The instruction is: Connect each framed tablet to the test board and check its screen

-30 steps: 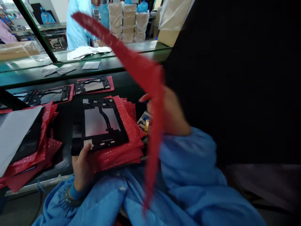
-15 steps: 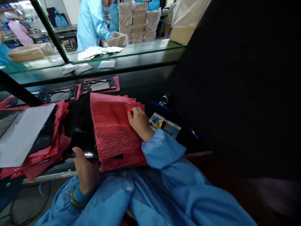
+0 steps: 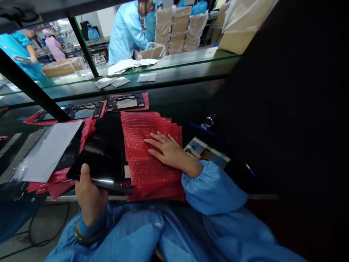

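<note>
My left hand (image 3: pixel 91 194) grips the near edge of a glossy black flat panel (image 3: pixel 105 149), thumb on top and fingers hidden underneath. The panel looks like a tablet screen and is slightly tilted. Its right side lies against a stack of red bubble-wrap bags (image 3: pixel 144 125). On top of that stack my right hand (image 3: pixel 170 153) rests flat, fingers spread. To the left, a white sheet (image 3: pixel 54 149) lies over a black panel on more red bubble wrap (image 3: pixel 56 187).
Black device frames (image 3: pixel 127 102) on red wrap line the back of the bench. A taped flat part (image 3: pixel 207 151), a metallic object (image 3: pixel 208 122) and a blue pen-like item (image 3: pixel 249 169) lie right. A dark post (image 3: pixel 32 85) crosses the left. A co-worker (image 3: pixel 127 32) handles a carton beyond.
The camera view has shifted. My left hand has moved onto the black panel and raised its near edge. My right hand has gone from curled at the bags' edge to spread flat on them.
</note>
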A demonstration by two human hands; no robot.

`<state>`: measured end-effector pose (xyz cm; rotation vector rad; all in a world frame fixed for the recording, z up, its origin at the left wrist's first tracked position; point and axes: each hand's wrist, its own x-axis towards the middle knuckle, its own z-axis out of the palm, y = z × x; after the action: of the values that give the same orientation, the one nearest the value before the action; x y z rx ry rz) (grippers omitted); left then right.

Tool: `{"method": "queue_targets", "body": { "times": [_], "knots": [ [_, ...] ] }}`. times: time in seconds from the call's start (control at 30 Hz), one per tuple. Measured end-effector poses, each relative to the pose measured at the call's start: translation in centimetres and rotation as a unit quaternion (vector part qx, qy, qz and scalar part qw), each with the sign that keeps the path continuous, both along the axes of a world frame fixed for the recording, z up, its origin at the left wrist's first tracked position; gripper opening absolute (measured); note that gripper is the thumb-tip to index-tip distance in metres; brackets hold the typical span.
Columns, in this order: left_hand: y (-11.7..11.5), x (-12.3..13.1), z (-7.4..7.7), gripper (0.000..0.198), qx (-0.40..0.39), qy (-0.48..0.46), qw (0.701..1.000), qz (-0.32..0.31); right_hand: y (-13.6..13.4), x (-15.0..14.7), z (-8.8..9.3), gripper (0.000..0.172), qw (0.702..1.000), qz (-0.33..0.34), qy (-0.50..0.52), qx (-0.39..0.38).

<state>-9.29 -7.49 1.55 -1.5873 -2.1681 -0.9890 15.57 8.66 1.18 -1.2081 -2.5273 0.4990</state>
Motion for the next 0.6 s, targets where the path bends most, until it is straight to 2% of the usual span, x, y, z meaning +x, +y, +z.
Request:
{"method": "queue_targets", "body": {
  "times": [0.07, 0.17, 0.23, 0.33, 0.4, 0.47, 0.5, 0.57, 0.6],
  "knots": [
    [0.0, 0.1, 0.8, 0.066, 0.001, 0.037, 0.998, 0.055, 0.0, 0.0, 0.1, 0.049, 1.000, -0.004, -0.005, -0.006],
    [-0.2, -0.1, 1.9, 0.072, 0.012, 0.035, 0.996, 0.080, -0.3, -0.1, 0.6, 0.049, 1.000, -0.009, -0.011, -0.011],
    [-0.1, -0.2, 2.6, 0.070, 0.043, -0.003, 0.995, 0.087, -0.5, -0.2, 0.9, 0.048, 1.000, -0.020, -0.017, -0.014],
    [1.0, 0.2, 3.5, 0.051, 0.169, -0.114, 0.977, 0.062, -0.6, -0.3, 1.0, 0.047, 0.999, -0.034, -0.030, -0.023],
    [2.2, 0.9, 3.8, 0.041, 0.298, -0.196, 0.934, 0.028, -0.5, -0.4, 0.9, 0.048, 0.999, -0.033, -0.029, -0.031],
    [3.3, 1.8, 3.7, 0.037, 0.385, -0.243, 0.890, 0.022, -0.4, -0.3, 0.8, 0.049, 0.999, -0.029, -0.013, -0.040],
    [3.8, 2.2, 3.4, 0.036, 0.409, -0.249, 0.877, 0.036, -0.4, -0.3, 0.8, 0.050, 0.999, -0.033, 0.006, -0.041],
    [4.5, 2.8, 2.5, 0.037, 0.416, -0.201, 0.885, 0.064, -0.7, -0.2, 1.2, 0.058, 0.995, -0.045, 0.081, -0.032],
    [4.7, 3.0, 2.0, 0.039, 0.407, -0.162, 0.898, 0.044, -1.0, -0.2, 1.7, 0.065, 0.989, -0.043, 0.139, -0.031]
  ]
}}
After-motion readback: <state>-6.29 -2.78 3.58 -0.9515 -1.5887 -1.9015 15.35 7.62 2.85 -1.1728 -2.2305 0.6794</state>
